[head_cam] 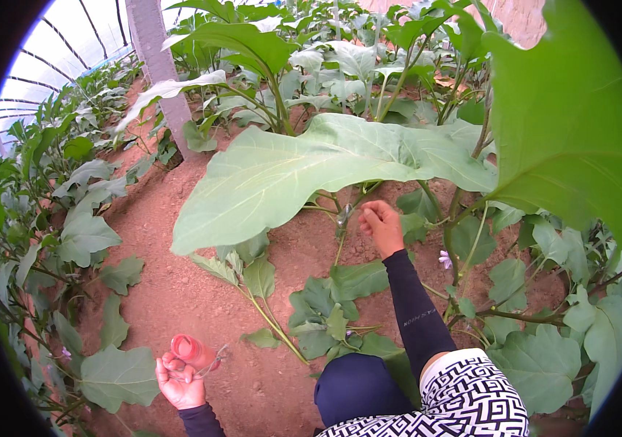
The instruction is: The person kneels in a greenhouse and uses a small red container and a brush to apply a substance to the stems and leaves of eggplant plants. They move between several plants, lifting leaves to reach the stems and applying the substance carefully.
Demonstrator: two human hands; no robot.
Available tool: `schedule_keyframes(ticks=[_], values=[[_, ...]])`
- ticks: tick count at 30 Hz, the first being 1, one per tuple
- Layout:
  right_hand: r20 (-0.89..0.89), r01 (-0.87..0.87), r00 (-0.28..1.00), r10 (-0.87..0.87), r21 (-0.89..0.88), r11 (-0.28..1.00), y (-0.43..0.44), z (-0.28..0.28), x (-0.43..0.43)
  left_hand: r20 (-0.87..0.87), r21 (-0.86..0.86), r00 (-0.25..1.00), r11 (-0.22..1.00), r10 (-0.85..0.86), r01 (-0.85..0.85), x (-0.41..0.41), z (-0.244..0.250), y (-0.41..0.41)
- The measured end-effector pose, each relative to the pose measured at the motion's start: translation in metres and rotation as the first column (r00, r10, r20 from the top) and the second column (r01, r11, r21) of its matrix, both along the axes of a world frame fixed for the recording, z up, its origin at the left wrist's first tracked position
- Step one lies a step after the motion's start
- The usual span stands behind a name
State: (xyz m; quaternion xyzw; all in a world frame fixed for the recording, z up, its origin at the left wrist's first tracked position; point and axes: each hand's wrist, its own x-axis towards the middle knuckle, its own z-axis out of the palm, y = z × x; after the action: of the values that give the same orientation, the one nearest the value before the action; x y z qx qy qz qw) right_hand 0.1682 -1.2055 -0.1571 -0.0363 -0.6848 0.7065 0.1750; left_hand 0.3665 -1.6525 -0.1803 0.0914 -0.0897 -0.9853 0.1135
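At the lower left, my left hand has its fingers curled round a thin wire or cord. It is attached to a small open-mouthed red plastic bottle, which is tilted beside the fingers. My right hand, in a dark sleeve, is near the middle with thumb and fingers drawn together; no object shows between them. Just left of those fingertips, a shiny clear clip-like piece sits on a thin green eggplant stem. A broad eggplant leaf spreads above and partly hides the stems.
A large leaf hangs close on the right. A cut leafy shoot lies on the reddish soil. Eggplant rows flank the path, with a concrete post behind. Purple flowers show at right.
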Motion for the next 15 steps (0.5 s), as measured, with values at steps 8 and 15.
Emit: schedule_keyframes(ticks=[8, 15], values=[[-0.017, -0.202, 0.972, 0.234, 0.447, 0.871, -0.042, 0.054, 0.013, -0.042, 0.002, 0.999, 1.000, -0.012, 0.012, 0.001, 0.007, 0.009], [-0.106, -0.329, 0.887, 0.449, 0.536, 0.778, -0.119, 0.076, 0.037, -0.050, -0.062, 0.999, 0.998, 0.015, -0.018, 0.011, 0.018, 0.001]])
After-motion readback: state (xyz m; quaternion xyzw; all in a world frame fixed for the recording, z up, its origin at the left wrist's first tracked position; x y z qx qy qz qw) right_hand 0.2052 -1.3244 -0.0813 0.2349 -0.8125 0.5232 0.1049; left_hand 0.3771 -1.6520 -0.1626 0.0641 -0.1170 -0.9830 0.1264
